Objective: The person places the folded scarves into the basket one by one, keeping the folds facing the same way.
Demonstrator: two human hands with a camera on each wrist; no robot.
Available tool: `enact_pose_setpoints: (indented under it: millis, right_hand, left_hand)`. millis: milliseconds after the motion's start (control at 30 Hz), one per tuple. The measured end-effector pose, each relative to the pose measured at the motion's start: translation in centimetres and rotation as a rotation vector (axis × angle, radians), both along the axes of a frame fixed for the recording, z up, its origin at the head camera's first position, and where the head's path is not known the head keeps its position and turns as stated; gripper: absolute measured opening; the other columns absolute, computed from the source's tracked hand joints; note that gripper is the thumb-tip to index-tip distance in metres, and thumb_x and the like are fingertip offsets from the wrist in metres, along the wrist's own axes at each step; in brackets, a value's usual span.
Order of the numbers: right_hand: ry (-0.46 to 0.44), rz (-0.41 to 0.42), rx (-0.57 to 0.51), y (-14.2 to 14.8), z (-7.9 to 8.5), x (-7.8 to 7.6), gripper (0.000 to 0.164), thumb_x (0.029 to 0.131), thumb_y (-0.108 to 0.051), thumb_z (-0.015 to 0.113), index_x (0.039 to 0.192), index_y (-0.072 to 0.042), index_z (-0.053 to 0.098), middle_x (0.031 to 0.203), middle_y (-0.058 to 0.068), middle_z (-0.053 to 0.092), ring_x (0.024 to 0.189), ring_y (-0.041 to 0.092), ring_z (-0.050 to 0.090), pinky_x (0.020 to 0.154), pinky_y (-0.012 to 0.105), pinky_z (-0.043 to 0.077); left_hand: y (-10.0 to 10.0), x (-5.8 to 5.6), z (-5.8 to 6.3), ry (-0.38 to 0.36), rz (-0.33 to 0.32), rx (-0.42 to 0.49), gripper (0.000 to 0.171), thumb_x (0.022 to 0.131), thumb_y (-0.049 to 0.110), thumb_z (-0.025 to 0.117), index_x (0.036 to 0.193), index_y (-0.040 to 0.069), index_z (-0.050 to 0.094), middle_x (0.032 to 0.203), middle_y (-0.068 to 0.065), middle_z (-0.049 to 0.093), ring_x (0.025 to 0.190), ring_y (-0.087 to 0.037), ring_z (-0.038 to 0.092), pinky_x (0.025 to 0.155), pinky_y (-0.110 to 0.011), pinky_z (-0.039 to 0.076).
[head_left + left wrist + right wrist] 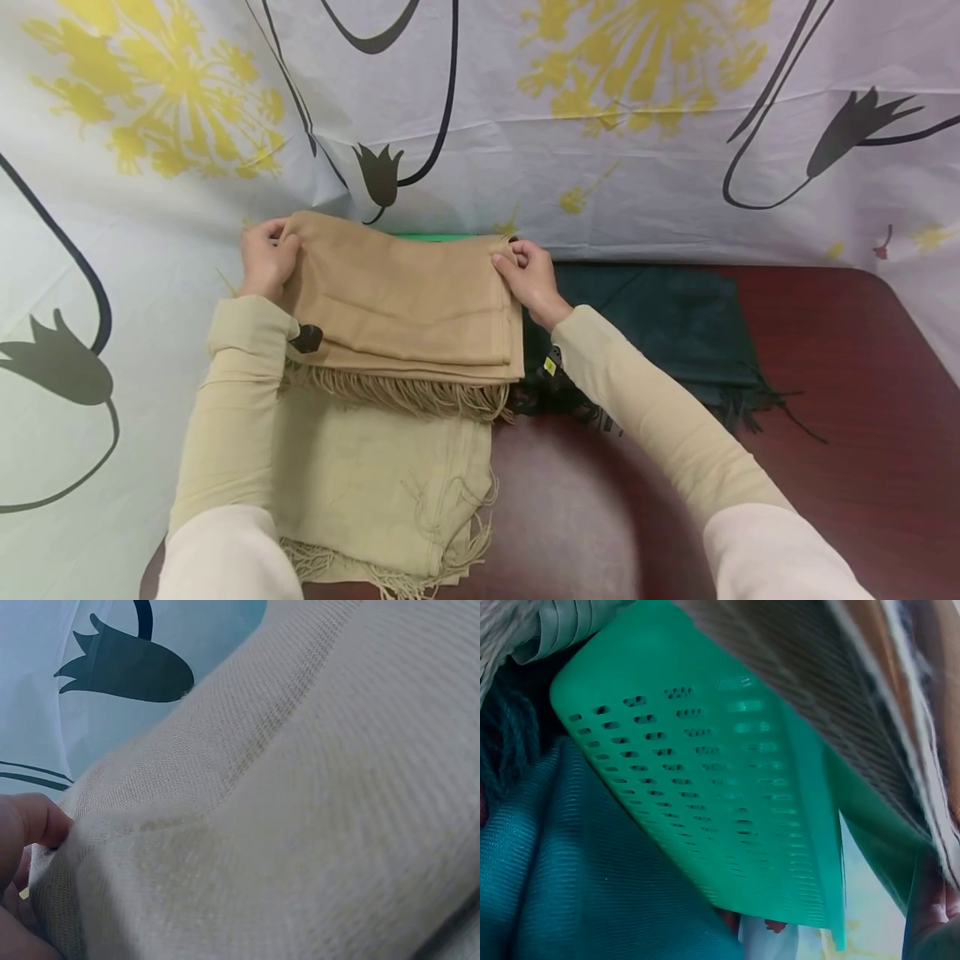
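A folded tan fringed scarf (408, 296) hangs between the two hands at the back of the table. My left hand (268, 260) pinches its upper left corner, and my right hand (532, 279) grips the upper right corner between thumb and fingers. In the left wrist view the cloth (300, 817) fills most of the picture, with the left fingers (46, 817) at its edge. Behind the scarf is a green perforated plastic basket (682, 765), mostly hidden in the head view. The right wrist view shows the scarf's layered edges (900, 697) beside the basket's rim.
A folded dark green fringed scarf (652, 325) lies on the table right of the basket. In front lies a folded beige fringed scarf (367, 475). The reddish-brown table (847, 400) extends to the right. A patterned white curtain (465, 175) hangs close behind.
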State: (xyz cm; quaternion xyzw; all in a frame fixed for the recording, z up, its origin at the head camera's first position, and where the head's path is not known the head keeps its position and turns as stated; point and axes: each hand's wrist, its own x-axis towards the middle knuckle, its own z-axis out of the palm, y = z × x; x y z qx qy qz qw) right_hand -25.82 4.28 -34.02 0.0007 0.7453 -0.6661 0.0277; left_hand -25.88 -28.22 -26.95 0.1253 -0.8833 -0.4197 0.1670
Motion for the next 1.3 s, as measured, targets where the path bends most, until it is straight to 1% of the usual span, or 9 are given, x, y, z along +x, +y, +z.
enact_pose_setpoints:
  millis: [100, 200, 433, 700, 900, 1000, 1167, 1233, 1300]
  right_hand:
    - [-0.002, -0.005, -0.001, -0.1, -0.1, -0.1, 0.026, 0.089, -0.019, 0.054, 0.110, -0.005, 0.052, 0.098, 0.013, 0.061, 0.075, 0.017, 0.059, 0.063, 0.029, 0.050]
    - [-0.005, -0.009, 0.001, -0.2, -0.3, -0.2, 0.026, 0.089, -0.019, 0.054, 0.110, -0.005, 0.052, 0.098, 0.012, 0.060, 0.075, 0.017, 0.059, 0.064, 0.029, 0.049]
    - [0.009, -0.016, 0.020, -0.3, -0.4, -0.6, 0.028, 0.089, -0.020, 0.053, 0.111, -0.003, 0.052, 0.098, 0.014, 0.060, 0.077, 0.018, 0.059, 0.067, 0.030, 0.049]
    - [0.020, -0.042, 0.047, -0.5, -0.9, -0.9, 0.027, 0.089, -0.019, 0.054, 0.110, -0.002, 0.052, 0.098, 0.014, 0.060, 0.077, 0.019, 0.059, 0.066, 0.030, 0.049]
    - [0.019, -0.040, 0.066, -0.6, -1.2, -1.2, 0.027, 0.089, -0.019, 0.054, 0.111, -0.003, 0.052, 0.099, 0.014, 0.060, 0.079, 0.020, 0.058, 0.067, 0.031, 0.049]
    - [0.016, -0.029, 0.076, -0.7, -1.3, -1.3, 0.029, 0.089, -0.019, 0.054, 0.113, -0.003, 0.051, 0.102, 0.014, 0.058, 0.082, 0.022, 0.058, 0.070, 0.032, 0.048]
    - [0.033, -0.023, 0.103, -0.8, -1.2, -1.3, 0.032, 0.089, -0.019, 0.054, 0.115, -0.002, 0.050, 0.105, 0.014, 0.055, 0.085, 0.022, 0.056, 0.073, 0.033, 0.047]
    - [0.039, -0.028, 0.116, -0.9, -1.3, -1.3, 0.032, 0.089, -0.019, 0.055, 0.115, -0.001, 0.050, 0.106, 0.014, 0.055, 0.085, 0.023, 0.055, 0.073, 0.033, 0.047]
    - [0.040, -0.031, 0.119, -0.9, -1.4, -1.4, 0.031, 0.088, -0.019, 0.055, 0.114, -0.001, 0.051, 0.106, 0.014, 0.056, 0.086, 0.023, 0.056, 0.074, 0.034, 0.047]
  left_hand:
    - [-0.1, -0.3, -0.2, -0.008, 0.007, 0.005, 0.036, 0.085, 0.008, 0.042, 0.117, 0.002, 0.056, 0.089, 0.002, 0.046, 0.082, -0.009, 0.042, 0.065, -0.018, 0.038]
    - [-0.2, -0.5, -0.3, -0.017, 0.013, 0.010, 0.036, 0.085, 0.010, 0.043, 0.117, 0.002, 0.056, 0.091, 0.001, 0.046, 0.082, -0.008, 0.042, 0.066, -0.019, 0.039]
    - [0.0, -0.6, -0.5, -0.037, 0.022, -0.004, 0.036, 0.086, 0.010, 0.041, 0.118, 0.003, 0.056, 0.094, -0.001, 0.046, 0.083, -0.011, 0.043, 0.067, -0.022, 0.040]
    - [-0.1, -1.0, -1.3, -0.011, 0.036, -0.029, 0.035, 0.086, 0.009, 0.041, 0.115, 0.001, 0.057, 0.095, -0.005, 0.049, 0.089, -0.016, 0.044, 0.074, -0.025, 0.039]
    - [0.2, -0.9, -1.6, -0.011, 0.053, 0.000, 0.034, 0.084, 0.007, 0.042, 0.113, -0.002, 0.058, 0.092, -0.005, 0.048, 0.088, -0.015, 0.043, 0.074, -0.023, 0.038]
    - [-0.2, -1.4, -2.3, -0.009, 0.063, 0.010, 0.034, 0.084, 0.007, 0.042, 0.113, -0.001, 0.058, 0.092, -0.004, 0.048, 0.087, -0.015, 0.044, 0.073, -0.023, 0.038]
    - [-1.6, -3.0, -4.0, -0.005, 0.085, 0.044, 0.034, 0.085, 0.009, 0.043, 0.114, 0.002, 0.058, 0.095, -0.003, 0.048, 0.092, -0.015, 0.045, 0.076, -0.023, 0.040]
    - [-1.7, -3.1, -4.3, -0.014, 0.102, 0.071, 0.034, 0.084, 0.009, 0.043, 0.115, 0.002, 0.058, 0.098, -0.003, 0.048, 0.095, -0.016, 0.045, 0.078, -0.024, 0.040]
    - [-1.6, -3.0, -4.2, -0.024, 0.118, 0.095, 0.035, 0.084, 0.009, 0.043, 0.116, 0.003, 0.057, 0.100, -0.004, 0.048, 0.097, -0.017, 0.044, 0.080, -0.024, 0.040]
